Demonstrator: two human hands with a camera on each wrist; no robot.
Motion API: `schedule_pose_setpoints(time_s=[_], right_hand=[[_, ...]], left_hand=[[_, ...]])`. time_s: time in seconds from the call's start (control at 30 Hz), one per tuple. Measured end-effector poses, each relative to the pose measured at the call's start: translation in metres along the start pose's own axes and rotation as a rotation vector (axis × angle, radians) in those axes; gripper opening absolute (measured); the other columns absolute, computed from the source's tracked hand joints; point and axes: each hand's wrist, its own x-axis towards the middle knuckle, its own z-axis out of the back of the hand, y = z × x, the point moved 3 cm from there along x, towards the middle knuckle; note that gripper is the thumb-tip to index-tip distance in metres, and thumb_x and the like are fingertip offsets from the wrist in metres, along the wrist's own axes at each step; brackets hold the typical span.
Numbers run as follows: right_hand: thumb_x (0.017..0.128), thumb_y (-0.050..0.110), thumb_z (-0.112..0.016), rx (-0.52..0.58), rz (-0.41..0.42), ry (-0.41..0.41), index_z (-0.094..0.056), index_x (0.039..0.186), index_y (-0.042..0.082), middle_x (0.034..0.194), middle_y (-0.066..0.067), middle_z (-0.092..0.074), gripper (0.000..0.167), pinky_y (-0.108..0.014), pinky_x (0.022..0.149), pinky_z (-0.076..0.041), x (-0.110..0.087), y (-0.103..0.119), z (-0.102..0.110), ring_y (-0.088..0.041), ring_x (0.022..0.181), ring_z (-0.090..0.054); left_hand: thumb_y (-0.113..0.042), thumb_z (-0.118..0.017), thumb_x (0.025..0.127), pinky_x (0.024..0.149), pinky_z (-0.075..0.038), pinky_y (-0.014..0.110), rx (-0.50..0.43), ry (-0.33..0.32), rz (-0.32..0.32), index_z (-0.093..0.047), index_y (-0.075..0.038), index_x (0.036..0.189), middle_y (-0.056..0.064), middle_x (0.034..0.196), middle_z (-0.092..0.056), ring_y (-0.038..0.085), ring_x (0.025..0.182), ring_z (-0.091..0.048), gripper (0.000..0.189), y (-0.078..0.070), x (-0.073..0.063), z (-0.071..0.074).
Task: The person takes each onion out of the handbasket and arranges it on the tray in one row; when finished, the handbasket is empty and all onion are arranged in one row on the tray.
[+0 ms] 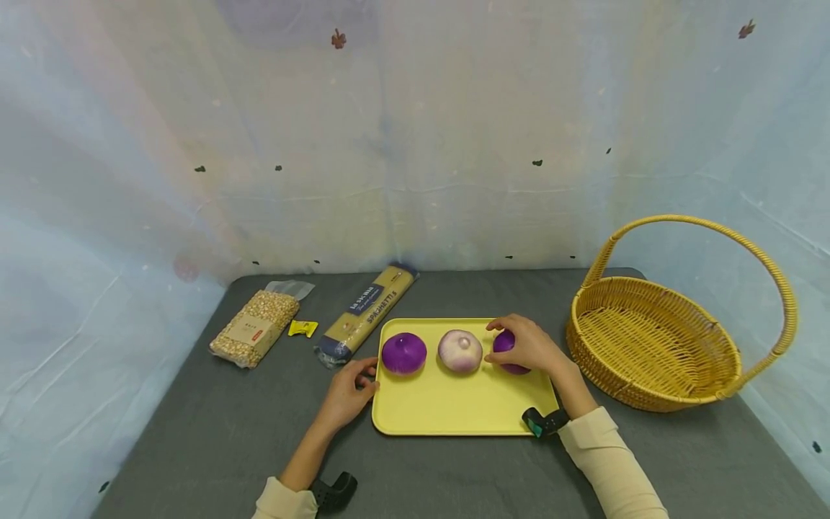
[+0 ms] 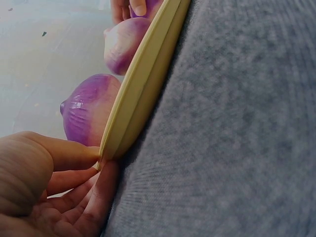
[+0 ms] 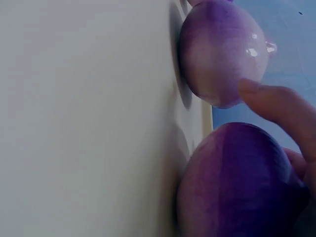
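Three onions stand in a row on a yellow tray (image 1: 454, 411): a deep purple one (image 1: 404, 354) at the left, a pale one (image 1: 460, 352) in the middle and a dark purple one (image 1: 504, 342) at the right. My left hand (image 1: 351, 393) pinches the tray's left edge, thumb and fingers meeting at the rim in the left wrist view. Over the right onion, my right hand (image 1: 528, 346) spreads its thumb and fingers about it, hiding part of it. The right wrist view shows a fingertip (image 3: 252, 89) standing off this onion (image 3: 237, 182), near the middle one (image 3: 222, 54).
A yellow wicker basket (image 1: 648, 386) with a tall handle stands at the right, close to my right forearm. Behind the tray's left side lie a spaghetti pack (image 1: 369, 313), a small yellow wrapped piece (image 1: 302, 328) and a bag of pale beans or grains (image 1: 256, 328).
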Motion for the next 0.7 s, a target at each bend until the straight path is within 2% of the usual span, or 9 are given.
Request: schedule_pose_setpoints(time_s=[0.13,0.27,0.43,0.5,0.63,0.7], right_hand=[[0.071,0.049,-0.076,0.017,-0.002,-0.01,-0.061,0.118,0.012,0.112,-0.013,-0.058,0.062,-0.042,0.074,-0.05,0.001,0.001,0.004,-0.03,0.102,-0.054],[0.073,0.053,-0.073,0.053,-0.023,-0.016,-0.058,0.123,0.013,0.12,-0.012,-0.055,0.066,-0.048,0.082,-0.047,0.001,0.001,0.01,-0.031,0.11,-0.051],[0.077,0.049,-0.071,0.067,-0.026,-0.061,-0.054,0.127,0.011,0.126,-0.012,-0.051,0.065,-0.055,0.094,-0.036,0.001,0.0,0.026,-0.033,0.119,-0.045],[0.08,0.046,-0.07,0.062,-0.015,-0.093,-0.053,0.128,0.011,0.127,-0.012,-0.051,0.062,-0.056,0.095,-0.034,0.0,0.0,0.033,-0.033,0.12,-0.043],[0.085,0.039,-0.066,0.063,0.015,-0.158,-0.053,0.128,0.011,0.127,-0.013,-0.05,0.053,-0.054,0.094,-0.036,-0.005,0.001,0.044,-0.032,0.118,-0.045],[0.087,0.036,-0.064,0.051,0.034,-0.181,-0.053,0.128,0.011,0.127,-0.014,-0.049,0.05,-0.053,0.093,-0.037,-0.009,0.001,0.047,-0.032,0.118,-0.045]], left_hand=[[0.001,-0.069,0.079,0.061,-0.044,0.024,0.009,-0.005,-0.006,-0.061,0.003,0.117,0.009,0.093,-0.059,0.011,0.07,-0.055,0.039,0.004,0.001,0.001],[0.003,-0.068,0.078,0.06,-0.045,0.023,-0.011,-0.005,0.004,-0.061,0.002,0.117,0.008,0.092,-0.059,0.011,0.07,-0.055,0.04,0.007,0.003,0.004],[0.002,-0.065,0.083,0.058,-0.051,0.024,-0.117,0.078,0.039,-0.057,0.005,0.122,0.012,0.095,-0.057,0.015,0.072,-0.058,0.04,0.01,0.007,0.01],[0.001,-0.063,0.085,0.057,-0.052,0.025,-0.13,0.118,0.051,-0.055,0.005,0.123,0.013,0.096,-0.057,0.016,0.074,-0.059,0.039,0.011,0.01,0.014],[-0.002,-0.063,0.087,0.056,-0.052,0.026,-0.068,0.166,0.057,-0.055,0.005,0.123,0.013,0.096,-0.057,0.016,0.073,-0.06,0.038,0.009,0.013,0.028],[-0.004,-0.063,0.087,0.054,-0.05,0.026,-0.007,0.178,0.052,-0.056,0.004,0.123,0.012,0.095,-0.058,0.015,0.069,-0.06,0.038,0.008,0.015,0.037]])
